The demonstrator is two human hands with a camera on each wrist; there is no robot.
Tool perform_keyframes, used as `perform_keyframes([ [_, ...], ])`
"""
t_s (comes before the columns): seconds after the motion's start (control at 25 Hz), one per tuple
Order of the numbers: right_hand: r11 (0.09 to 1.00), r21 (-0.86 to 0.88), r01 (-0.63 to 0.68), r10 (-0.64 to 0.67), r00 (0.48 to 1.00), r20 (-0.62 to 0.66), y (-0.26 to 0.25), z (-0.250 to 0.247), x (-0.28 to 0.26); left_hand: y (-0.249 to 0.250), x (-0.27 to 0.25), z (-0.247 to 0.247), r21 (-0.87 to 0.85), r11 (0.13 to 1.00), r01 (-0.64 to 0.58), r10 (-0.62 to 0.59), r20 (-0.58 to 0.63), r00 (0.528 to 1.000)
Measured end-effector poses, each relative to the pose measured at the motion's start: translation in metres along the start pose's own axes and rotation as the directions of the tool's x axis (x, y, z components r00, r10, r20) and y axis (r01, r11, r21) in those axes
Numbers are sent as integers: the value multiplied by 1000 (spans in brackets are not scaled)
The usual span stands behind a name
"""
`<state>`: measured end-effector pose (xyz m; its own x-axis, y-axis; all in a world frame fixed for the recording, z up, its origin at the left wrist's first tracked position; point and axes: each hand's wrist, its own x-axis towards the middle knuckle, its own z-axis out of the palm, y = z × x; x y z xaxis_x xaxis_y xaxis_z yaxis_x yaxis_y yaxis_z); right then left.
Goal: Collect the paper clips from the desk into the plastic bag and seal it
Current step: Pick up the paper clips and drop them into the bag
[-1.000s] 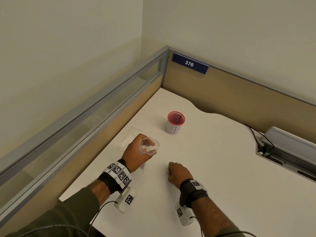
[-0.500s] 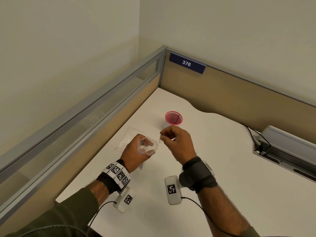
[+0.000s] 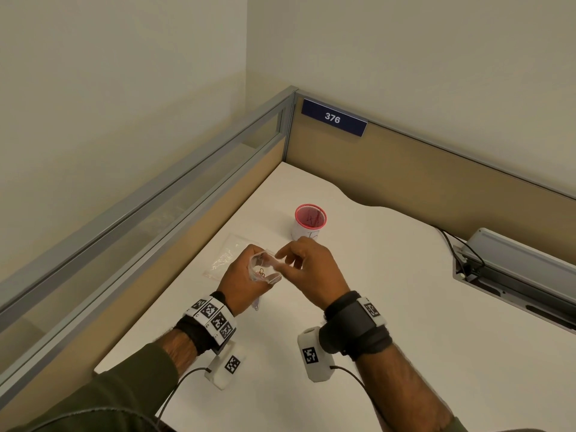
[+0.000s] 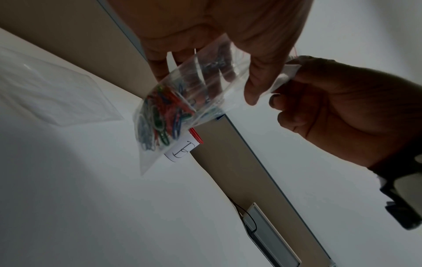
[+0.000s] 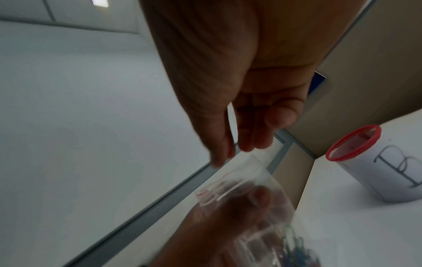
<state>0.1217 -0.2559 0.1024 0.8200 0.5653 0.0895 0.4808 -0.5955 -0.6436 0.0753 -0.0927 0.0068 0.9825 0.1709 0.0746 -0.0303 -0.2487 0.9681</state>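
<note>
Holding the plastic bag (image 3: 265, 271) open above the white table (image 3: 389, 307), the left hand (image 3: 241, 283) is curled round the bag's upper part, its fingers (image 4: 252, 86) seen through the clear film. The right hand (image 3: 311, 272) is poised at the bag's mouth; from the left wrist view its fingers (image 4: 290, 112) are bent and seem to nip the mouth's edge, though whether a clip is also pinched there cannot be told. A cluster of coloured paper clips (image 4: 162, 117), too many and too tangled to be counted, is bunched low inside the bag. No loose clip can be made out on the table. Collection is judged almost done; sealing would next be called for, the strip pressed shut along its whole run. Counted: one held bag, one flat spare bag (image 3: 229, 257) just beyond the left hand, one red-rimmed cup (image 3: 308, 224) farther back.
</note>
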Motion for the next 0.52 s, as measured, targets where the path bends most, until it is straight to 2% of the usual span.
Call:
perform_keyframes([
  [0.08, 991, -125, 48, -30, 990, 141, 0, -1, -7, 2, 0, 1, 5, 1000, -4, 4, -4, 1000],
  [0.16, 970, -222, 104, -52, 973, 225, -3, 0, -15, 4, 2, 2, 41, 999, 7, -7, -6, 1000],
  [0.36, 974, -185, 130, -102, 983, 153, -5, 5, -19, 15, -3, 2, 26, 1000, -6, 6, 4, 1000],
  [0.52, 986, -92, 140, -132, 987, 88, -9, -2, -18, 20, -9, -1, -91, 996, -5, 2, -31, 1000],
])
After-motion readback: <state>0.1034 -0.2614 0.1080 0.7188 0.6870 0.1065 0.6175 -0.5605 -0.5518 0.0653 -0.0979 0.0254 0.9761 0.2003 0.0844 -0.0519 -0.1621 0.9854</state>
